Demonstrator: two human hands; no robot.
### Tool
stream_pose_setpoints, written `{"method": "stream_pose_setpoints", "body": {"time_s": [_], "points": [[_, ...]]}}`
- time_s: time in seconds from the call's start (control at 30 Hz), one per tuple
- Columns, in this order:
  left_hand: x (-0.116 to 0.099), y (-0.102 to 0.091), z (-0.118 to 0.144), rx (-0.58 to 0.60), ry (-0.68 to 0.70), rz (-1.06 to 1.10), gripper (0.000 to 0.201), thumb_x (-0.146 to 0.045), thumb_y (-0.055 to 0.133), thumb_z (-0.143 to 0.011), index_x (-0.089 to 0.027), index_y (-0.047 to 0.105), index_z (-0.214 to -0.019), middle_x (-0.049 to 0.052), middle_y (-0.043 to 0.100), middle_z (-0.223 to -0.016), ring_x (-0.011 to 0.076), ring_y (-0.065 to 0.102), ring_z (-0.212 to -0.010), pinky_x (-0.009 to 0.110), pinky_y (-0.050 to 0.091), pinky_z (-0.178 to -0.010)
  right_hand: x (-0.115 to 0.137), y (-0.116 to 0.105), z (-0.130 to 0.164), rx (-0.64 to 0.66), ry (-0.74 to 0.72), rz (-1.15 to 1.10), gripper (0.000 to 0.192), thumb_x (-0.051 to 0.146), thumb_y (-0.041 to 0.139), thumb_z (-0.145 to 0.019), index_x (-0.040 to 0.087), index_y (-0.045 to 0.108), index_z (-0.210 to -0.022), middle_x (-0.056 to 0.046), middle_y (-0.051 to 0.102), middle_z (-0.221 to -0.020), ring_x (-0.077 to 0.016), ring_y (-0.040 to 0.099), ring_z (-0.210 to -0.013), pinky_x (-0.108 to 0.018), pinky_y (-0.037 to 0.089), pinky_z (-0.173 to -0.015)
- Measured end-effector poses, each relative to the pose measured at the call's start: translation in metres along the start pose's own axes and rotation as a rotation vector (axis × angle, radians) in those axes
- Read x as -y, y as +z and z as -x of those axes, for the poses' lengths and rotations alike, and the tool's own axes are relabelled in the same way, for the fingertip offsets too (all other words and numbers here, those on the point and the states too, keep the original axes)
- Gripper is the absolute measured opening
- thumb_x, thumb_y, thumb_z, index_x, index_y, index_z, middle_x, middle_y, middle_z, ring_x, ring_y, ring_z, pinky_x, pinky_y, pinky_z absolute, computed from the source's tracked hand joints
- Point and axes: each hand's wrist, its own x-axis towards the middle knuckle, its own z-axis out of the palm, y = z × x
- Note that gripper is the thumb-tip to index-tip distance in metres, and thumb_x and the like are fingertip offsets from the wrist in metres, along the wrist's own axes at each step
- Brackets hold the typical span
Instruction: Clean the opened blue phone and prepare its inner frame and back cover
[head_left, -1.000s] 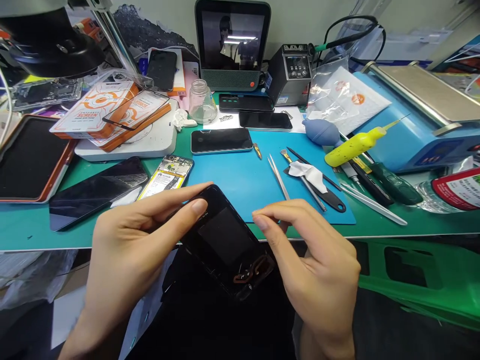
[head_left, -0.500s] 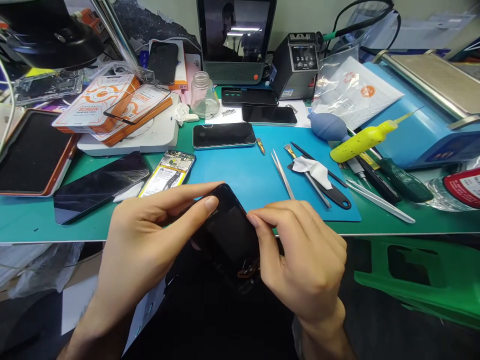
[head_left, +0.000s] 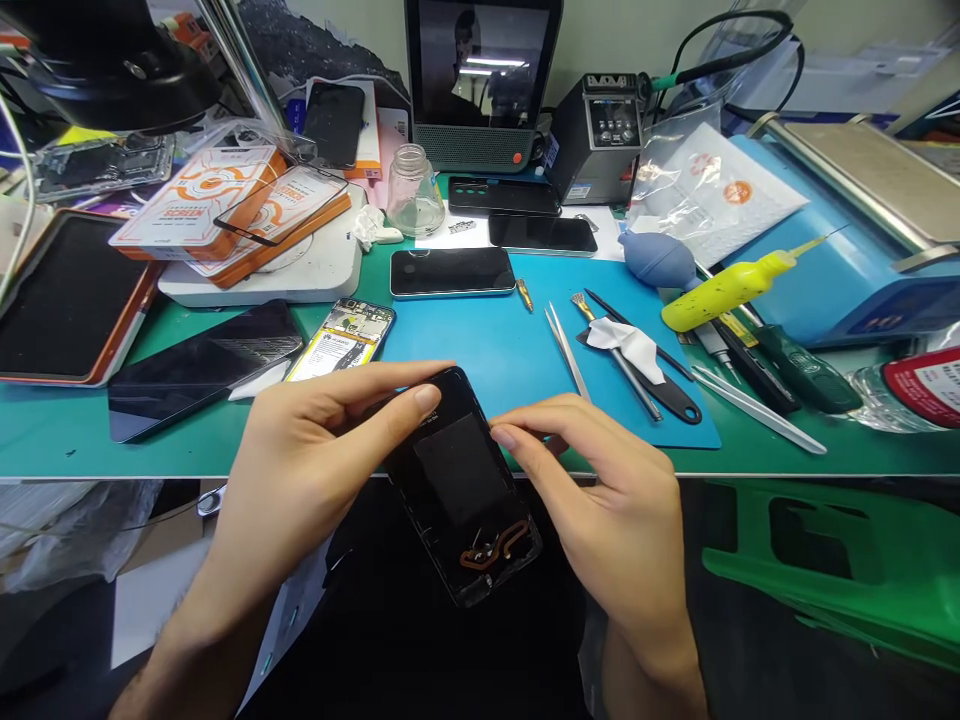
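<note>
A black phone screen (head_left: 461, 475) is held tilted above my lap, just off the front edge of the bench. Its inner side faces up, with an orange-brown flex cable (head_left: 495, 548) near the lower end. My left hand (head_left: 315, 465) is closed on the upper left end, thumb on top and fingers behind. My right hand (head_left: 607, 500) pinches at the upper right edge with thumb and index finger; anything small between those fingertips is hidden. An opened phone (head_left: 345, 335), its battery and board exposed, lies on the bench beyond my left hand.
Tweezers (head_left: 568, 350), a brush, a black pry tool (head_left: 679, 398) and a white cloth (head_left: 624, 342) lie on the blue mat (head_left: 450, 335). Several phones and a glass jar (head_left: 415, 195) stand behind. A yellow bottle (head_left: 724, 292) and blue air blower (head_left: 656, 258) lie right.
My right hand has opened out from the screen's lower right side, so the flex cable and lower end now show. The thumb and index finger stay at the edge. The view has shifted slightly.
</note>
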Motion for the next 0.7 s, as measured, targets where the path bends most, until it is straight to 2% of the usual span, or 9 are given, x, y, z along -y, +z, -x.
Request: {"method": "stream_pose_setpoints", "body": {"time_s": [0.1, 0.2, 0.33, 0.4, 0.53, 0.7], "points": [[0.003, -0.001, 0.001, -0.015, 0.020, -0.032, 0.017, -0.048, 0.086, -0.089, -0.042, 0.087, -0.105, -0.007, 0.085, -0.103, 0.0111, 0.074, -0.075, 0.012, 0.044, -0.050, 0.001, 0.002, 0.000, -0.007, 0.006, -0.009, 0.012, 0.012, 0.075, -0.100, 0.022, 0.078, -0.095, 0.005, 0.077, -0.092, -0.0075, 0.070, -0.083, -0.022, 0.053, -0.065], [0.004, -0.002, 0.003, -0.034, 0.045, -0.097, 0.019, -0.050, 0.086, -0.089, -0.045, 0.085, -0.107, -0.009, 0.085, -0.103, 0.0116, 0.076, -0.087, 0.010, 0.047, -0.057, 0.003, 0.003, 0.000, -0.002, 0.008, 0.012, 0.011, 0.013, 0.073, -0.102, 0.021, 0.076, -0.094, 0.005, 0.075, -0.090, -0.0077, 0.068, -0.081, -0.023, 0.051, -0.066], [0.002, -0.002, 0.002, -0.008, 0.058, -0.100, 0.017, -0.049, 0.084, -0.092, -0.047, 0.085, -0.108, -0.012, 0.085, -0.098, 0.0062, 0.074, -0.079, 0.007, 0.050, -0.064, 0.002, 0.008, 0.001, 0.003, 0.005, 0.067, 0.011, 0.016, 0.069, -0.104, 0.020, 0.073, -0.095, 0.003, 0.071, -0.089, -0.0087, 0.064, -0.080, -0.025, 0.049, -0.069], [0.001, -0.001, -0.001, 0.006, 0.057, -0.083, 0.017, -0.048, 0.084, -0.092, -0.045, 0.085, -0.108, -0.012, 0.085, -0.099, 0.0066, 0.075, -0.081, 0.007, 0.052, -0.067, -0.001, 0.011, 0.000, -0.021, -0.007, 0.099, 0.011, 0.017, 0.068, -0.105, 0.020, 0.071, -0.095, 0.003, 0.071, -0.089, -0.0092, 0.064, -0.081, -0.025, 0.049, -0.072], [0.002, 0.001, -0.012, 0.047, 0.046, -0.094, 0.020, -0.052, 0.082, -0.092, -0.042, 0.086, -0.108, -0.009, 0.085, -0.108, 0.0113, 0.078, -0.095, 0.010, 0.056, -0.073, -0.018, 0.006, -0.007, -0.145, 0.027, 0.155, 0.012, 0.022, 0.067, -0.106, 0.021, 0.071, -0.095, 0.002, 0.071, -0.091, -0.0104, 0.062, -0.081, -0.026, 0.048, -0.074], [0.005, 0.004, -0.036, 0.161, 0.099, -0.147, 0.021, -0.048, 0.073, -0.100, -0.038, 0.085, -0.113, -0.008, 0.084, -0.112, 0.0139, 0.076, -0.102, 0.016, 0.058, -0.080, -0.052, -0.015, -0.014, -0.331, 0.158, 0.149, 0.019, 0.035, 0.062, -0.109, 0.021, 0.070, -0.100, 0.001, 0.067, -0.084, -0.0114, 0.060, -0.068, -0.028, 0.048, -0.067]]}}
